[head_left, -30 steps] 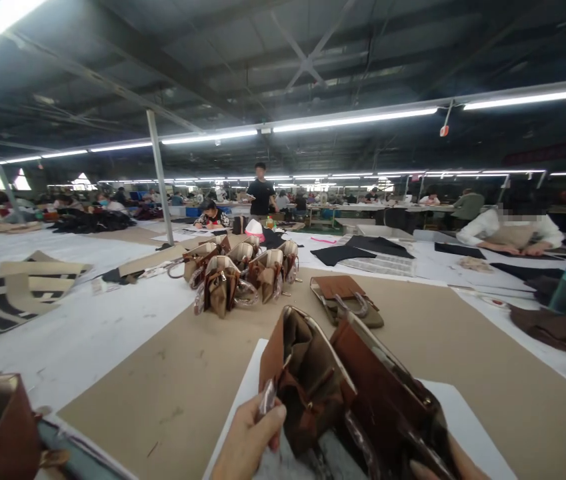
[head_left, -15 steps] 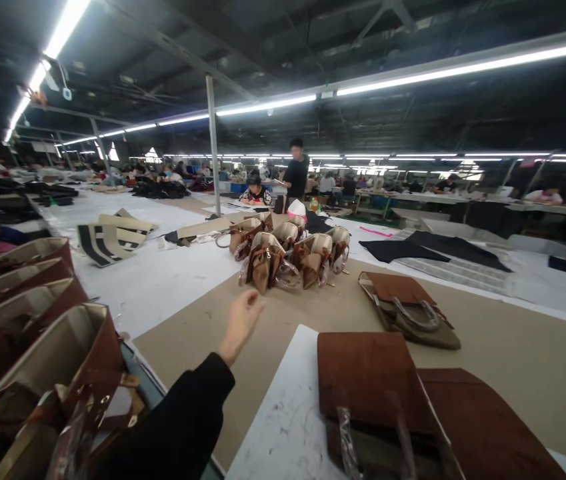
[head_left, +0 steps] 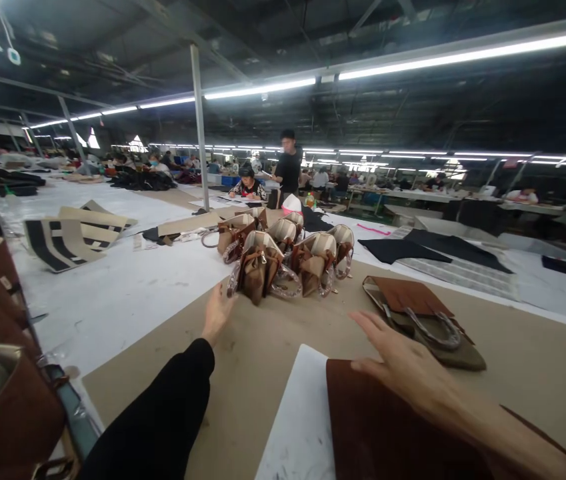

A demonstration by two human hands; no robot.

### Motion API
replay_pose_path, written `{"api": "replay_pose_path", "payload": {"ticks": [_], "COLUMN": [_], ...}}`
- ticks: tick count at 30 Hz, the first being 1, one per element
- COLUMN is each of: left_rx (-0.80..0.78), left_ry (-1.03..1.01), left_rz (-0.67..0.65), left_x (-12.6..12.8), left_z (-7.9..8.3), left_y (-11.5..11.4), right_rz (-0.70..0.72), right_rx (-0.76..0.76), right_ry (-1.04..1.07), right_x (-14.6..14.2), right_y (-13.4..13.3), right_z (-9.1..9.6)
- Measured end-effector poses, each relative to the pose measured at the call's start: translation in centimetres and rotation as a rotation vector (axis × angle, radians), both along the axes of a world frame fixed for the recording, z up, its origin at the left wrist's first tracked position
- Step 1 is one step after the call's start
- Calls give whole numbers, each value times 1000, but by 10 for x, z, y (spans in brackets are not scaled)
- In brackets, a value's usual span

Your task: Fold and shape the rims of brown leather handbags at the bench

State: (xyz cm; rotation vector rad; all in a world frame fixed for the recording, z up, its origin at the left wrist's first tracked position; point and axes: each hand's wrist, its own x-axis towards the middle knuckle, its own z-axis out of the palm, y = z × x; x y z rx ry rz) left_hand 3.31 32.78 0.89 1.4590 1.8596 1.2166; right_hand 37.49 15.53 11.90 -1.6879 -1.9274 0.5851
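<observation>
Several brown-and-khaki handbags (head_left: pixel 259 270) stand upright in a cluster on the table, their cream linings showing and their handles wrapped in clear plastic. At the cluster's left front is my left hand (head_left: pixel 219 312), fingers stretched towards the nearest bag's handle; whether they touch it I cannot tell. My right hand (head_left: pixel 397 357) is open, fingers extended and nothing held. It passes above a large brown leather piece (head_left: pixel 357 427), partly hidden by my arm. Beyond that hand, a brown-and-olive handbag (head_left: pixel 413 300) lies flat with its wrapped handles up.
More upright brown bags (head_left: pixel 7 407) line the left edge. Beige board (head_left: pixel 163 373) and a white sheet (head_left: pixel 293 413) cover the table. Striped pieces (head_left: pixel 73 237) lie at left, black fabric (head_left: pixel 457 250) at right. A standing person (head_left: pixel 289 167) and a seated person (head_left: pixel 247 187) are across the table.
My left hand has moved slightly left and forward, beside the bag cluster. My right hand has come into view from the right. The view has shifted a little to the right.
</observation>
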Motion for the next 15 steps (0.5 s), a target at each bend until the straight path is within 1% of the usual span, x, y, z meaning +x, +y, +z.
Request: {"api": "replay_pose_path", "payload": {"ticks": [1,2,4,7,11,13,15], "left_rx": [3,5,11,19,37,62,79], "left_ry": [-28,-55,-105,-170,-227,-248,-275], "left_rz": [3,7,13,13,-10,-13,-15], "left_x": [0,0,2,7,8,6,3], "left_z": [-8,-15,-26,-34,-35,-36,-40], "left_y": [0,-1,-1,-1,0,1,1], "right_rz": [78,109,105,57,-7,-5,20], "right_rx": [49,80,86,91,92,101,121], "right_ry": [-163,-293,-329,-321,-251,-193,-119], "right_x": [-21,-40,-70,-95,-107,-111,-116], "right_y": [29,58,112,176,240,263,281], "right_z": [4,7,5,-7,-27,-37,-46]}}
